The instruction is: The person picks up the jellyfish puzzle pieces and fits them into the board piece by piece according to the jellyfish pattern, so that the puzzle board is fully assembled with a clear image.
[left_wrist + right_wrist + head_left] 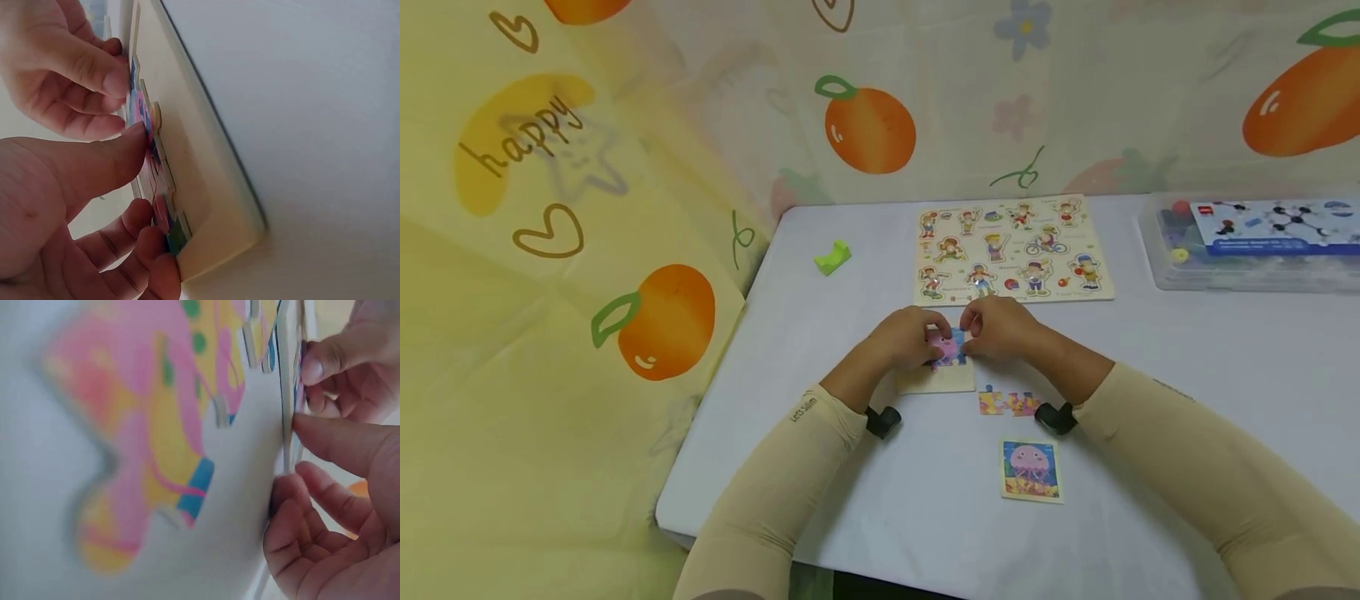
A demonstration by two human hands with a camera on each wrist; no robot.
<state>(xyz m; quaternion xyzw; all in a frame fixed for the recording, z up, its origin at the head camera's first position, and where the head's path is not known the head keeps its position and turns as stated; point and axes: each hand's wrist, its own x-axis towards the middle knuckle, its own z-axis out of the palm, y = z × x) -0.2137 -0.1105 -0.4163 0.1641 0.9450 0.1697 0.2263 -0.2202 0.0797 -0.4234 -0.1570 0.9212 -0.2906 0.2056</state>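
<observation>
A small wooden jigsaw board [934,382] lies on the table with a partly assembled pink jellyfish puzzle [953,350] on its upper part. My left hand [904,337] has its thumb and bent fingers on the puzzle pieces from the left. On the other side, my right hand [1003,327] grips the board's right edge between thumb and curled fingers [287,506]. Bare wood shows along the lower board in the left wrist view. Loose jigsaw pieces [1021,404] lie just below the right hand, showing pink and yellow. Nearer sits a jellyfish picture card [1032,471].
Behind the hands lies a larger wooden board of cartoon figures [1000,242]. A bright green piece [832,257] is at the back left. At the back right stands a clear plastic box [1172,271]. A printed curtain [955,100] hangs behind the table.
</observation>
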